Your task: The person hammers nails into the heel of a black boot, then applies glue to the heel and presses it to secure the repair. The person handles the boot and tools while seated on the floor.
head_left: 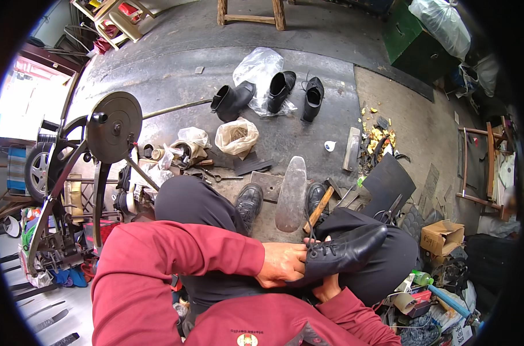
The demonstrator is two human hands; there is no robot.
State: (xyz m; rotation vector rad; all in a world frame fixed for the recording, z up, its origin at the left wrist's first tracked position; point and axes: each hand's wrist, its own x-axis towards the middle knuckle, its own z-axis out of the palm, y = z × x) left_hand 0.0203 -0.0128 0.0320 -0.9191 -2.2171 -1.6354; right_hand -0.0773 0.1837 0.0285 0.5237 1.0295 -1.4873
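A black lace-up leather shoe (pixel 349 251) lies across my right thigh, its toe pointing right and slightly away. My left hand (pixel 281 265) is closed at the shoe's ankle opening, fingers curled by the laces. From underneath, my right hand (pixel 329 287) grips the near side of the same shoe; most of its fingers are hidden behind the leather. A loose lace end stands up above the opening. Just beyond the shoe, a wooden-handled hammer (pixel 319 214) leans near my foot. Between my feet stands a grey, sole-shaped metal last (pixel 291 195).
Three other black shoes stand ahead: one ankle boot (pixel 232 101), a second (pixel 281 90) beside a plastic bag (pixel 258 70), and a third (pixel 313 99). A hand-cranked sewing machine (pixel 114 128) rises at left. Scissors (pixel 392 209) and a black sheet (pixel 389 180) lie right; a carton (pixel 442 237) sits beyond.
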